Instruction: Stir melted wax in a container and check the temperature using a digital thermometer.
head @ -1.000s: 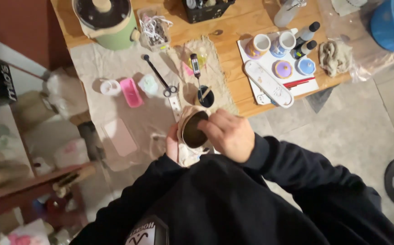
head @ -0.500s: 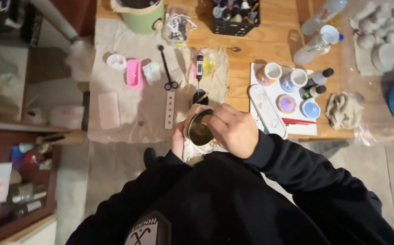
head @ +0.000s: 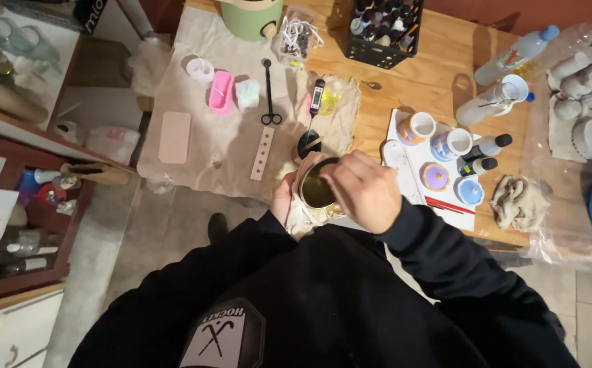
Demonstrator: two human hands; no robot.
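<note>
Brass-coloured pot (head: 317,191), wrapped in cloth (head: 302,217), sits cupped in the left hand (head: 283,197) for steadiness; the right hand (head: 365,191), fingers clenched, works over its rim, above the tabletop (head: 432,75) edge.

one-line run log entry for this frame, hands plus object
left hand: cradles metal cup in cloth | right hand: over cup rim | scissors, pink mould: on table, untouched
</note>
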